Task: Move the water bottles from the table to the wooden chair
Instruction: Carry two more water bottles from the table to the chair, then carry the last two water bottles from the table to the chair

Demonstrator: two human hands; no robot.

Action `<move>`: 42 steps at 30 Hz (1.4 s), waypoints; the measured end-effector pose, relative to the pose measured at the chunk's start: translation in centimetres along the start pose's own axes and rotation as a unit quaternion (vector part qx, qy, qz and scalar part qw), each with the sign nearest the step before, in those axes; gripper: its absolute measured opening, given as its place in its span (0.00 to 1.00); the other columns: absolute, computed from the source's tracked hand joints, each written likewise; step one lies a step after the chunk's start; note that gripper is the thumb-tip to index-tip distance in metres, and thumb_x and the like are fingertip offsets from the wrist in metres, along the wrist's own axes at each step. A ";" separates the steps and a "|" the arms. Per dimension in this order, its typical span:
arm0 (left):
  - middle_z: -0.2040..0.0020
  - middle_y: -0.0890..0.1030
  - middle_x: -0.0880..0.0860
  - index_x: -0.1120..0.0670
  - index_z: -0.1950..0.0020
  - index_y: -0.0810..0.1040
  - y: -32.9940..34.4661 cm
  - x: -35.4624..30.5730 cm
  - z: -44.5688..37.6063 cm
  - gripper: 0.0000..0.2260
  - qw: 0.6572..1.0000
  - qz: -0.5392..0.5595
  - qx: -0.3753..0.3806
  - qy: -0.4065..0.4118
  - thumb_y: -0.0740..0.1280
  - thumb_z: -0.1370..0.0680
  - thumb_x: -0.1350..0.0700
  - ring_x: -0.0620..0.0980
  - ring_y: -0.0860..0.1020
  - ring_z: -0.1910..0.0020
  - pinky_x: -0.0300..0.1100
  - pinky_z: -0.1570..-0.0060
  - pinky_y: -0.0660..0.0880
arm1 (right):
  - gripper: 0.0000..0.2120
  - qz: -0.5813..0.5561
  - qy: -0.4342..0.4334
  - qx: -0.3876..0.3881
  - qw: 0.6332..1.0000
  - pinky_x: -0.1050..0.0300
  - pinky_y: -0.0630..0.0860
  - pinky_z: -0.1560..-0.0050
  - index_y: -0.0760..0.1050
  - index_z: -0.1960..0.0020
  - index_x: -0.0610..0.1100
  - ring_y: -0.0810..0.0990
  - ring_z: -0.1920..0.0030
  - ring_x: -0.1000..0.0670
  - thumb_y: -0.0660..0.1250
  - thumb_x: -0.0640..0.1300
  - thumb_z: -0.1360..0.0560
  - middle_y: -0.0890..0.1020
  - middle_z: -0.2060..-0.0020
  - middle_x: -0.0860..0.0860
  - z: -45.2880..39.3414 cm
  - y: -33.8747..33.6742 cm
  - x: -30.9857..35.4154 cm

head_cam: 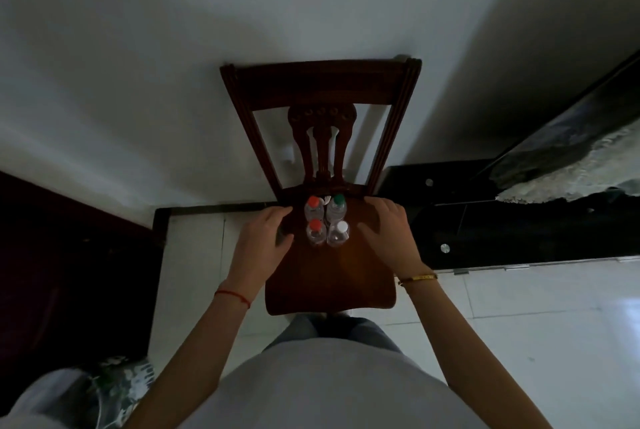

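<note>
4 water bottles stand upright in a tight square at the back of the wooden chair seat, 2 with red caps, 1 green, 1 white. My left hand and right hand sit on either side of them, fingers spread and holding nothing, just beside the bottles. I judge the move nearly or fully done; the bench is out of view, so I cannot tell if more remain. The room is dim, with a pale wall, tiled floor and a dark cabinet to the right

Single head view, steeply downward, close over wooden chair
</note>
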State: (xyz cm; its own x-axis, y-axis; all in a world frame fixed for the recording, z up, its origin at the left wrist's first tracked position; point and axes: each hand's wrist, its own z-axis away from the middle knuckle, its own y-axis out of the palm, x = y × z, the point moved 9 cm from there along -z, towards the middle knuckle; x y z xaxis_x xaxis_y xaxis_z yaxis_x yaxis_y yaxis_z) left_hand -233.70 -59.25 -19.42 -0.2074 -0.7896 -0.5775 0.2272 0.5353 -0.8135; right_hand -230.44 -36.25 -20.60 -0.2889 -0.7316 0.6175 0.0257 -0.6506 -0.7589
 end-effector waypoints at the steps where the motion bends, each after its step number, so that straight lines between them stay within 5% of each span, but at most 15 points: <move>1: 0.35 0.76 0.54 0.53 0.32 0.72 -0.5 -0.2 0.5 0.22 1.000 0.003 -0.009 0.002 0.70 0.26 0.57 0.52 0.73 0.36 0.50 0.35 0.71 | 0.24 -0.004 -0.002 -0.003 1.000 0.47 0.63 0.30 0.66 0.30 0.46 0.62 0.30 0.45 0.66 0.45 0.25 0.70 0.32 0.46 0.6 -0.3 0.1; 12: 0.37 0.76 0.53 0.53 0.32 0.71 -3.5 -2.7 1.4 0.23 0.997 -0.009 -0.027 0.067 0.70 0.26 0.57 0.51 0.73 0.37 0.49 0.35 0.72 | 0.25 -0.010 -0.001 -0.055 0.998 0.47 0.60 0.28 0.65 0.29 0.48 0.60 0.29 0.47 0.66 0.47 0.25 0.69 0.31 0.48 4.4 -2.5 0.4; 18: 0.38 0.77 0.55 0.53 0.32 0.72 -2.7 -5.6 0.1 0.23 0.992 -0.022 0.021 0.125 0.71 0.27 0.57 0.53 0.74 0.38 0.50 0.37 0.73 | 0.26 -0.006 0.044 -0.119 0.992 0.53 0.57 0.31 0.64 0.30 0.51 0.60 0.29 0.48 0.67 0.47 0.26 0.69 0.32 0.50 7.3 -5.1 -1.8; 22: 0.37 0.76 0.53 0.53 0.32 0.72 -1.2 -8.9 -0.8 0.24 0.983 -0.031 0.059 0.172 0.71 0.27 0.56 0.52 0.73 0.37 0.47 0.36 0.72 | 0.26 -0.016 0.088 -0.162 0.983 0.48 0.63 0.30 0.65 0.30 0.50 0.62 0.30 0.47 0.67 0.48 0.25 0.70 0.32 0.49 10.5 -7.4 -4.3; 25: 0.35 0.75 0.53 0.52 0.32 0.72 0.6 -12.3 -0.7 0.23 0.974 -0.026 0.085 0.207 0.71 0.27 0.57 0.51 0.71 0.35 0.43 0.36 0.69 | 0.25 -0.020 0.130 -0.196 0.972 0.47 0.65 0.31 0.65 0.30 0.50 0.64 0.30 0.46 0.67 0.48 0.25 0.70 0.32 0.49 13.8 -9.1 -6.6; 29: 0.34 0.75 0.53 0.53 0.31 0.71 4.5 -18.4 1.2 0.22 0.952 -0.024 0.133 0.273 0.69 0.25 0.56 0.51 0.70 0.33 0.50 0.33 0.69 | 0.25 -0.018 0.184 -0.248 0.951 0.50 0.66 0.31 0.65 0.30 0.49 0.66 0.31 0.46 0.67 0.49 0.24 0.71 0.33 0.48 19.2 -11.7 -10.4; 32: 0.33 0.74 0.50 0.51 0.30 0.70 7.8 -23.4 3.6 0.22 0.932 -0.030 0.161 0.324 0.68 0.24 0.54 0.49 0.69 0.33 0.44 0.33 0.66 | 0.24 -0.027 0.220 -0.283 0.933 0.55 0.64 0.32 0.66 0.30 0.48 0.67 0.32 0.46 0.67 0.48 0.24 0.72 0.33 0.48 24.3 -13.6 -13.7; 42: 0.35 0.75 0.51 0.52 0.31 0.71 21.7 -41.3 17.1 0.23 0.857 0.013 0.272 0.438 0.70 0.26 0.57 0.48 0.70 0.35 0.43 0.33 0.68 | 0.24 -0.031 0.334 -0.389 0.858 0.58 0.63 0.34 0.68 0.31 0.46 0.68 0.33 0.46 0.69 0.46 0.26 0.74 0.35 0.49 44.9 -20.5 -26.5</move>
State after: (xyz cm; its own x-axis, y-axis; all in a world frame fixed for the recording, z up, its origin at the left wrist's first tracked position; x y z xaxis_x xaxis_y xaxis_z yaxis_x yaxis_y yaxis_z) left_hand -203.96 -20.17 -12.01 -0.7756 -0.1229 -0.6192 0.6037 0.1421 -0.7844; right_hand -180.38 -12.64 -12.10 -0.7569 -0.2515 0.6032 -0.5819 -0.1607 -0.7972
